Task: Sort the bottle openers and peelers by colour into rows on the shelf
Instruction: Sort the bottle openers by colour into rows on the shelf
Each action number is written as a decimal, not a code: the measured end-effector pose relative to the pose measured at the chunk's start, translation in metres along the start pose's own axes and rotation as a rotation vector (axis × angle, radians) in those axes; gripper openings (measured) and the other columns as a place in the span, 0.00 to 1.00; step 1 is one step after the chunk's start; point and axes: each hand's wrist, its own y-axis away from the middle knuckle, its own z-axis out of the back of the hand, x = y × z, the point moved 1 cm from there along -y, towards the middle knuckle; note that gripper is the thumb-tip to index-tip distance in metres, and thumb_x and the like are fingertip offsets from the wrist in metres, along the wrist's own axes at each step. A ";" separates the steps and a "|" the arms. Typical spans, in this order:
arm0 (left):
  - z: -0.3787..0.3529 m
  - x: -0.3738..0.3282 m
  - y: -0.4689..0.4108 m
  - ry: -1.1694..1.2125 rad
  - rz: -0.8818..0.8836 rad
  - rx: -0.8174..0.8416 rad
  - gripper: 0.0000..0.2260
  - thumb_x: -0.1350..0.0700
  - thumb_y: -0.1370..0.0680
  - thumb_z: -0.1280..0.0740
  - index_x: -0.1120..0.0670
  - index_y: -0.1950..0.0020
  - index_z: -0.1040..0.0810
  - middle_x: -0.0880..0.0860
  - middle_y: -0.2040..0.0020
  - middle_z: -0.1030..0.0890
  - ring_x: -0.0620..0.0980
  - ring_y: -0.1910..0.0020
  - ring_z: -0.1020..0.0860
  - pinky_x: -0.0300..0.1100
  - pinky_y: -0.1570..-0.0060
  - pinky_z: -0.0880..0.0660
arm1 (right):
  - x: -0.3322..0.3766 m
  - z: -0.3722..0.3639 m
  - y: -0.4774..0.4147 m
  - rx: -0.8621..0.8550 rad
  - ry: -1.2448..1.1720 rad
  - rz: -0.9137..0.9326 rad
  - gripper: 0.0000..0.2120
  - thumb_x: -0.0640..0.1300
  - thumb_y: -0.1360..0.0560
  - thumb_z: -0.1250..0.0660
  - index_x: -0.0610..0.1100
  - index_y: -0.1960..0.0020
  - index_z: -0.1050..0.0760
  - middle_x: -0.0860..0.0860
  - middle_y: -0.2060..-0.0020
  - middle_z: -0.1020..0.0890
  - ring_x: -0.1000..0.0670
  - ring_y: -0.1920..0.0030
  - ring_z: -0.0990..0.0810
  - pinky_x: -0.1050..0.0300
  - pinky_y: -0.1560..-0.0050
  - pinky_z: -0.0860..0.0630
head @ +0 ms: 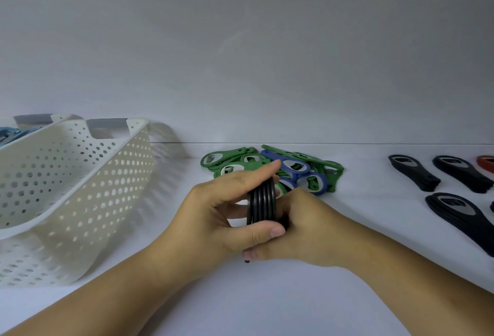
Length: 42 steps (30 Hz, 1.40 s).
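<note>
Both hands hold one stack of several black bottle openers (261, 204) on edge above the white shelf (267, 303). My left hand (213, 218) grips the stack between forefinger and thumb. My right hand (302, 231) curls round its lower right side. Just behind the hands lies a pile of green bottle openers (230, 160) mixed with two blue bottle openers (296, 168). Black bottle openers (413, 176) lie in separate stacks at the right. An orange-red bottle opener (486, 164) shows at the right edge.
A white perforated basket (66, 175) stands tilted at the left, with a second basket (34, 119) holding light blue items behind it. A white wall rises behind the shelf.
</note>
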 end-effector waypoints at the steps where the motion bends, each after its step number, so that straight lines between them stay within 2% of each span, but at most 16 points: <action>1: 0.000 0.000 0.000 0.011 0.014 0.028 0.27 0.48 0.35 0.23 0.36 0.37 0.24 0.51 0.43 0.20 0.50 0.43 0.21 0.38 0.48 0.23 | 0.002 0.000 0.001 0.011 0.023 0.014 0.08 0.45 0.35 0.21 0.44 0.64 0.19 0.50 0.66 0.18 0.48 0.63 0.19 0.51 0.57 0.21; 2: 0.000 0.000 0.000 0.012 0.026 0.048 0.27 0.47 0.35 0.23 0.35 0.37 0.25 0.51 0.42 0.21 0.50 0.43 0.21 0.38 0.48 0.23 | 0.005 0.000 0.003 0.023 0.036 0.032 0.07 0.44 0.34 0.22 0.50 0.68 0.19 0.56 0.69 0.19 0.55 0.67 0.21 0.57 0.62 0.22; 4: 0.002 -0.002 -0.001 0.002 0.044 0.067 0.28 0.46 0.35 0.24 0.34 0.37 0.26 0.46 0.40 0.21 0.49 0.42 0.22 0.38 0.48 0.23 | 0.010 0.000 0.006 0.029 0.056 0.054 0.21 0.42 0.32 0.23 0.58 0.78 0.27 0.64 0.78 0.26 0.59 0.75 0.27 0.70 0.72 0.35; 6: 0.003 -0.004 -0.002 -0.007 0.055 0.078 0.27 0.47 0.35 0.24 0.35 0.37 0.25 0.44 0.41 0.20 0.47 0.42 0.21 0.38 0.50 0.23 | 0.011 0.000 0.006 0.018 0.111 0.070 0.21 0.43 0.32 0.24 0.61 0.77 0.27 0.65 0.77 0.26 0.60 0.73 0.26 0.69 0.71 0.35; 9: 0.003 -0.006 -0.002 -0.032 0.061 0.068 0.23 0.52 0.36 0.22 0.41 0.42 0.20 0.46 0.47 0.18 0.45 0.46 0.20 0.37 0.53 0.22 | 0.006 -0.004 0.004 -0.008 0.113 0.056 0.09 0.45 0.34 0.23 0.55 0.64 0.22 0.59 0.68 0.20 0.58 0.65 0.21 0.59 0.64 0.23; 14: 0.005 -0.004 -0.003 0.170 0.163 -0.054 0.23 0.55 0.41 0.20 0.44 0.48 0.16 0.51 0.50 0.16 0.50 0.51 0.17 0.43 0.53 0.20 | 0.007 0.001 0.004 0.060 0.018 -0.053 0.11 0.50 0.38 0.21 0.53 0.71 0.23 0.58 0.75 0.23 0.60 0.72 0.27 0.64 0.69 0.30; 15: 0.007 -0.003 -0.004 0.218 0.180 -0.087 0.24 0.52 0.43 0.19 0.44 0.48 0.16 0.52 0.51 0.15 0.52 0.51 0.17 0.46 0.52 0.20 | 0.008 0.004 0.004 0.068 -0.010 -0.070 0.10 0.53 0.39 0.21 0.50 0.69 0.21 0.55 0.73 0.21 0.58 0.70 0.25 0.59 0.66 0.28; 17: 0.007 -0.002 -0.007 0.298 0.196 -0.139 0.25 0.49 0.43 0.19 0.45 0.48 0.16 0.53 0.52 0.15 0.54 0.53 0.16 0.48 0.51 0.20 | 0.010 0.008 0.003 0.054 -0.036 -0.104 0.20 0.58 0.43 0.23 0.43 0.61 0.17 0.45 0.63 0.16 0.53 0.61 0.20 0.49 0.52 0.22; 18: 0.007 -0.003 -0.008 0.325 0.202 -0.156 0.25 0.50 0.43 0.18 0.46 0.47 0.16 0.53 0.53 0.15 0.54 0.53 0.17 0.48 0.50 0.20 | 0.011 0.009 0.004 0.049 -0.046 -0.119 0.20 0.56 0.41 0.23 0.41 0.60 0.17 0.44 0.61 0.16 0.53 0.60 0.20 0.49 0.51 0.23; 21: 0.003 -0.003 -0.007 0.319 0.216 -0.189 0.22 0.57 0.40 0.23 0.46 0.47 0.16 0.53 0.53 0.15 0.54 0.53 0.17 0.49 0.49 0.21 | 0.015 0.007 0.006 0.054 -0.071 -0.151 0.11 0.48 0.35 0.23 0.41 0.62 0.18 0.51 0.67 0.18 0.57 0.64 0.21 0.58 0.57 0.26; 23: 0.001 -0.006 -0.006 0.309 0.203 -0.209 0.21 0.57 0.39 0.25 0.45 0.48 0.16 0.53 0.53 0.15 0.54 0.53 0.17 0.48 0.51 0.20 | 0.017 0.006 0.006 0.027 -0.063 -0.170 0.12 0.49 0.37 0.22 0.40 0.62 0.18 0.51 0.67 0.19 0.55 0.63 0.21 0.56 0.55 0.25; 29: 0.005 -0.007 -0.006 0.302 0.144 -0.229 0.28 0.46 0.46 0.18 0.40 0.47 0.18 0.51 0.51 0.15 0.51 0.51 0.17 0.41 0.53 0.21 | 0.021 0.006 0.007 -0.067 -0.022 -0.201 0.11 0.47 0.36 0.22 0.42 0.68 0.21 0.52 0.72 0.25 0.54 0.67 0.26 0.55 0.61 0.32; 34: 0.006 0.010 -0.009 0.324 0.279 -0.187 0.44 0.40 0.50 0.18 0.45 0.36 0.25 0.50 0.43 0.18 0.48 0.44 0.19 0.37 0.51 0.22 | 0.025 0.034 0.011 -0.137 0.146 -0.355 0.09 0.49 0.36 0.22 0.46 0.70 0.19 0.56 0.74 0.26 0.56 0.69 0.28 0.62 0.64 0.34; 37: 0.002 0.018 -0.010 0.264 0.378 -0.194 0.33 0.48 0.42 0.21 0.54 0.39 0.22 0.55 0.51 0.16 0.52 0.52 0.17 0.37 0.53 0.21 | 0.013 0.079 0.018 -0.283 0.261 -0.524 0.14 0.50 0.38 0.22 0.41 0.63 0.20 0.50 0.72 0.30 0.51 0.69 0.33 0.59 0.67 0.40; 40: -0.007 0.022 -0.008 0.237 0.432 -0.063 0.32 0.52 0.47 0.16 0.57 0.46 0.19 0.59 0.59 0.17 0.51 0.62 0.21 0.36 0.60 0.22 | -0.001 0.127 0.027 -0.416 0.387 -0.727 0.19 0.53 0.39 0.22 0.41 0.64 0.26 0.47 0.73 0.31 0.49 0.73 0.36 0.60 0.71 0.42; 42: -0.011 0.022 -0.008 0.180 0.450 0.017 0.25 0.55 0.44 0.20 0.57 0.49 0.18 0.57 0.62 0.17 0.52 0.62 0.22 0.38 0.59 0.24 | -0.010 0.149 0.029 -0.451 0.435 -0.827 0.17 0.51 0.37 0.22 0.41 0.63 0.27 0.47 0.73 0.30 0.50 0.74 0.35 0.61 0.72 0.40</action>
